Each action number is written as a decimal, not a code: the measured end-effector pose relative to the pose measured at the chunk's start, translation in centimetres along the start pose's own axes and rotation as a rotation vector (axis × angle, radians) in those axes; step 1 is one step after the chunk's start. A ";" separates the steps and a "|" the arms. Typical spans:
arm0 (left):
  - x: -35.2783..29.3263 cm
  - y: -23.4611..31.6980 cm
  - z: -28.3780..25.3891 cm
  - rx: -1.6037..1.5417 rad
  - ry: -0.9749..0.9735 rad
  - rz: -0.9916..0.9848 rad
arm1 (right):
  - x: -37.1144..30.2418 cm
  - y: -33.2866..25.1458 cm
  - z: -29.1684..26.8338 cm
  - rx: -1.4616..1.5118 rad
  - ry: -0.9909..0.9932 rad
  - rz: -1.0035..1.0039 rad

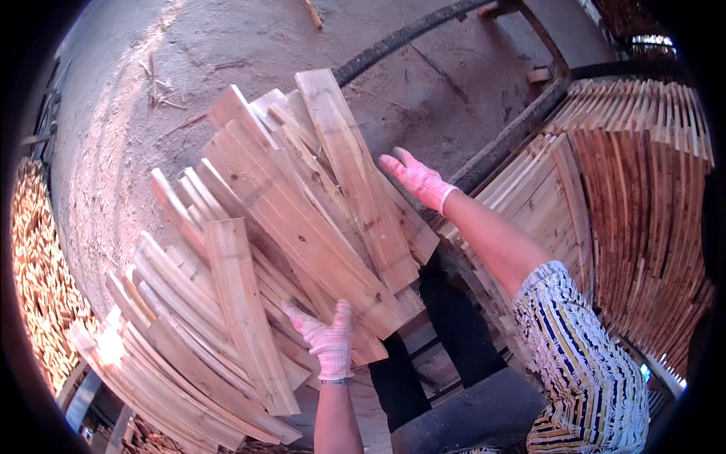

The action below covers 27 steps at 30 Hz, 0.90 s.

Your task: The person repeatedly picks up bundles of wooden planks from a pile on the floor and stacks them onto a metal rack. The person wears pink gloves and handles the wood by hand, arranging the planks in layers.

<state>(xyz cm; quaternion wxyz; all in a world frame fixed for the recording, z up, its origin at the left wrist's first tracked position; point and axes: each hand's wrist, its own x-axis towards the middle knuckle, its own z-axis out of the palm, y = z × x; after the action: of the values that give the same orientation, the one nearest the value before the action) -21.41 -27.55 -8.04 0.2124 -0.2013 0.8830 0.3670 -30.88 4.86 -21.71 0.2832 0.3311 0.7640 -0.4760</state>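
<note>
A loose heap of pale sawn wooden boards (302, 239) fans out in front of me, the pieces overlapping at different angles. My left hand (327, 344), in a pink and white knit glove, is over the heap's near edge, thumb and fingers apart. It holds nothing that I can see; whether it touches the wood I cannot tell. Beyond the heap's right side my right hand (420, 180), gloved alike, is stretched out open, nearest to a long board (355, 174) on top. A shorter board (240, 303) lies across the pieces at the left.
To the right stands a tall, tight stack of boards (635, 204), with a dark metal frame (522, 129) beside it. A large pile of short wood pieces (45, 280) rises at the far left. Wood scraps (159, 91) lie on the dusty floor (227, 45).
</note>
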 end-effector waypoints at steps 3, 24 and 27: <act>0.6 0.0 2.2 0.267 -0.074 0.036 | 1.6 0.0 2.2 0.140 -0.205 -0.041; 1.2 6.8 6.4 -0.023 0.057 -0.175 | -5.3 -3.0 6.1 -0.207 -0.009 -0.055; 1.1 6.5 5.9 0.050 0.066 -0.180 | -4.7 -3.9 4.4 -0.073 -0.020 0.100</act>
<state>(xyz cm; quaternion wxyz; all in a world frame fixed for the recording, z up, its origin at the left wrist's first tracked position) -24.34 -19.26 -8.74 0.2204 -0.2862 0.8768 0.3173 -30.47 -1.49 -17.82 0.3262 0.3534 0.7603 -0.4365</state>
